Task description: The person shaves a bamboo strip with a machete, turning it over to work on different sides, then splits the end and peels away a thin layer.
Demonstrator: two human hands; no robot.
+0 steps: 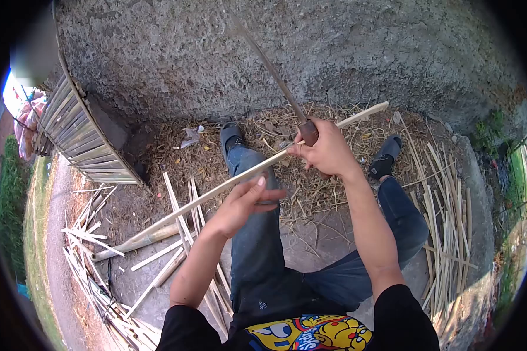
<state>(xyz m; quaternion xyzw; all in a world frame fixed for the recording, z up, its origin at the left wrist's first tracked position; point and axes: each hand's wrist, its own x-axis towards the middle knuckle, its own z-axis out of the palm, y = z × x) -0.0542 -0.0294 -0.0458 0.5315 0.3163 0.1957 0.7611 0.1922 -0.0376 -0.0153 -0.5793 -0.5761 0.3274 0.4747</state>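
Observation:
My right hand (328,149) is closed around the brown wooden handle (308,133) of a long knife, its narrow blade (275,76) pointing up and left toward the wall. The same hand has its thumb and fingers at a long pale bamboo strip (216,191), which slants from lower left to upper right across my legs. Just below the middle of the strip is my left hand (249,205), its fingers apart and slightly blurred, holding nothing.
Split bamboo strips lie in piles at the left (93,275) and right (448,216). A thicker bamboo pole (137,241) rests on the ground near my left arm. A slatted bamboo panel (85,126) leans at the left of the rough wall (357,52). Shavings (187,158) cover the ground.

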